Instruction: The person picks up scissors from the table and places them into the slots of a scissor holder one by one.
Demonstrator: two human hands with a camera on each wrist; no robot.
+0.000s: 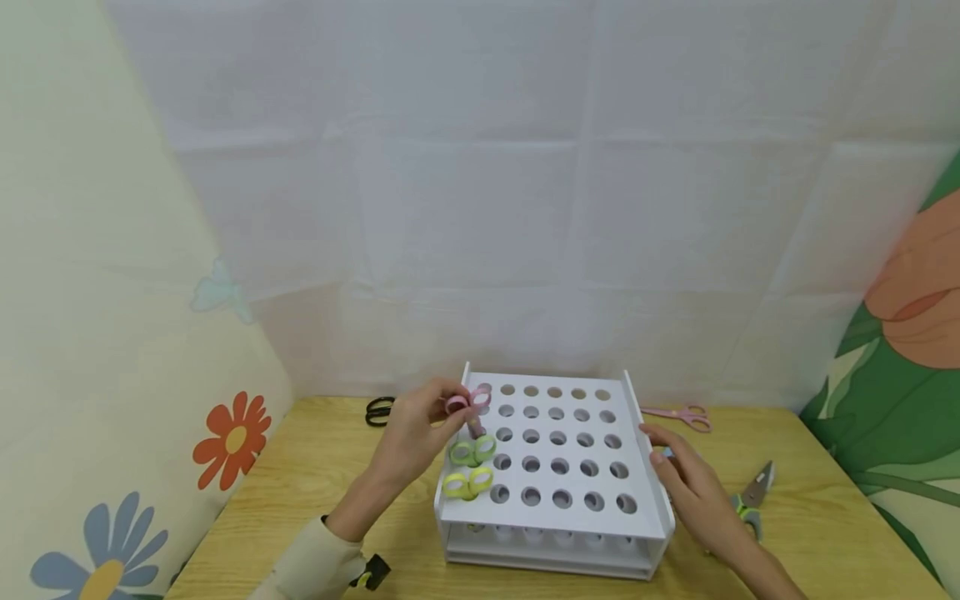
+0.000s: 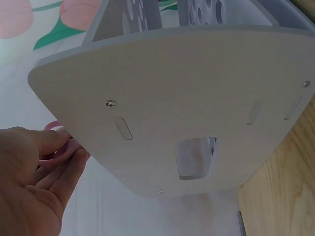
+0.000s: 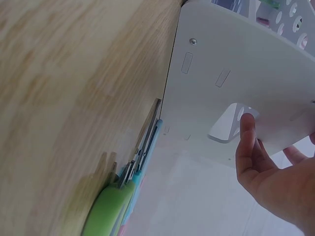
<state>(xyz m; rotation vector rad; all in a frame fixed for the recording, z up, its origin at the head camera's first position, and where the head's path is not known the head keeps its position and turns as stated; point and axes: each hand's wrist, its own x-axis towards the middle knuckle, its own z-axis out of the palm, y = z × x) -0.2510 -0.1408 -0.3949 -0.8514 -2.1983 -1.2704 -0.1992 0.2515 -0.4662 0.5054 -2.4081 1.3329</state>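
A white rack with rows of round holes stands on the wooden table. Over its left column, my left hand pinches the handle of pink scissors, whose blades point down into a hole. In the left wrist view, the left hand shows thumb and fingers at the pink loops beside the rack's side panel. Green scissors and yellow scissors sit handles up in nearer holes. My right hand holds the rack's right side panel at its top edge, fingers against the outer face near the cutout.
Black-handled scissors lie behind the left hand, and a black-and-yellow item lies near the left sleeve. Right of the rack are pink scissors and green-and-grey scissors. Light blue scissors lie beside the rack's base. A white cloth hangs behind.
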